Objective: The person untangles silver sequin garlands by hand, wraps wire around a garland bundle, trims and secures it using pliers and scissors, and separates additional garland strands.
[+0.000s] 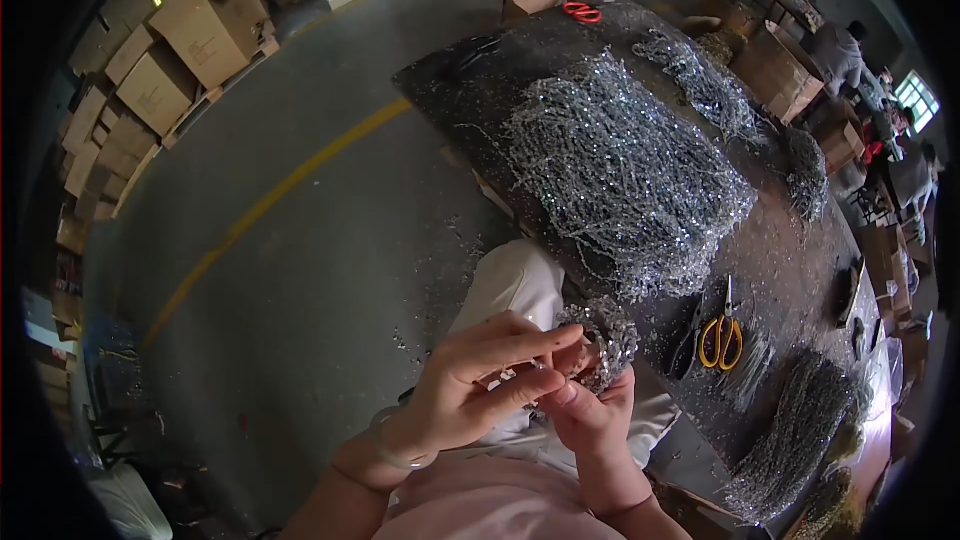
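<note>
Above my lap, my right hand (597, 415) is closed around a small coiled bunch of silver tinsel garland (612, 335), its thumb pointing toward the other hand. My left hand (490, 380) comes in from the left, with thumb and forefinger pinched close to the right thumb. Silvery bits show between the left fingers, apparently a strand of the same garland; its end is hidden. To the right on the dark table (800, 240) lie yellow-handled scissors (721, 340), blades pointing away. A large heap of silver garland (630, 170) covers the table just beyond my hands.
Cut silver strands (748, 370) lie beside the scissors, and another garland bundle (795, 435) sits at the near right. Red-handled scissors (581, 12) rest at the far end by an open carton (545, 0). Stacked cardboard boxes (205, 30) stand left; people (838, 52) sit at the far right.
</note>
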Demonstrator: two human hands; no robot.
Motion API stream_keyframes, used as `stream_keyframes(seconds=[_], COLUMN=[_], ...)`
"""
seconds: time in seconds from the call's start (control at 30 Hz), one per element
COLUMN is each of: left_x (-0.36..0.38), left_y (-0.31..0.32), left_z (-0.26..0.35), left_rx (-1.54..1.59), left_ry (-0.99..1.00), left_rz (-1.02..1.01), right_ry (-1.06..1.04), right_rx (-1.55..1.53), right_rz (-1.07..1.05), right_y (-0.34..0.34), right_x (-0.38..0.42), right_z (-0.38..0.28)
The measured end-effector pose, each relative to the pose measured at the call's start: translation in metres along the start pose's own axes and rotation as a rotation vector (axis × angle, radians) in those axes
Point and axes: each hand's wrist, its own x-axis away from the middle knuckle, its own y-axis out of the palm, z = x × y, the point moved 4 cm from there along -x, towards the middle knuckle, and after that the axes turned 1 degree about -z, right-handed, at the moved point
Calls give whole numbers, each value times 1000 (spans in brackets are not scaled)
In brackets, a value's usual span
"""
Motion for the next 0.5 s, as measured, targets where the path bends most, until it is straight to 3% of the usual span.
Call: stream_keyframes(seconds=[0.17,0.23,0.33,0.43,0.5], left_x=[-8,-8,-12,-16,-14], left_y=[4,2,2,2,4], left_z=[-17,-22,-20,-19,-18], left_rx=[238,149,-13,-96,-10], left_ry=[-165,-105,-53,41,-25], left_rz=[119,-23,-76,-91,-44], right_ry=[-46,34,-2,-12,8], right_rx=[45,53,32,49,80], right_rz=[72,80,89,134,111], right_y=[-10,-11,-13,-12,-14], right_x=[-1,-1,-1,-1,1], right_z=[-10,-11,-11,-12,-13])
